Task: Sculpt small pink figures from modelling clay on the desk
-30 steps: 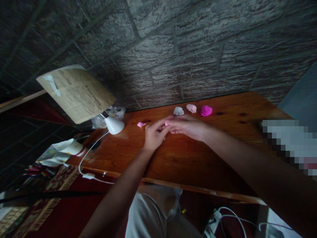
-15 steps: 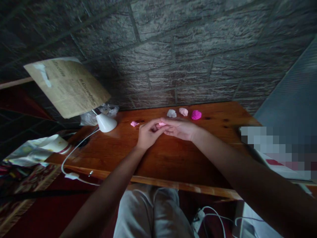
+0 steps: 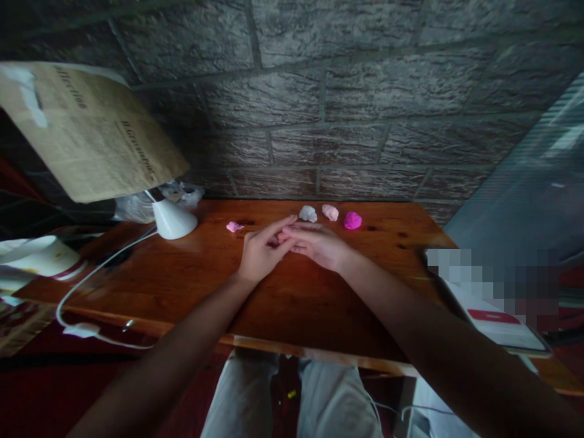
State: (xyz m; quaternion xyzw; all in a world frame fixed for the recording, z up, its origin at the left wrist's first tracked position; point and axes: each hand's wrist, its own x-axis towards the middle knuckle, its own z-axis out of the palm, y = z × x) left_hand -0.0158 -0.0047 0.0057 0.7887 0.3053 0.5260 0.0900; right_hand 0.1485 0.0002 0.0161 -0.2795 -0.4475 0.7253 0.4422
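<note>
— Left hand point(image 3: 263, 249) and right hand point(image 3: 320, 244) meet over the bench point(image 3: 296, 304)! Pinching something?
— Can't tell! The fingers overlap, hiding the gap between.
— And the lumps?
— White lump point(image 3: 308, 213) just beyond the right hand, pale pink lump point(image 3: 330, 212) beside it, magenta lump point(image 3: 353, 221) rightmost; small pink piece point(image 3: 234, 226) lies left of the left hand.
</note>
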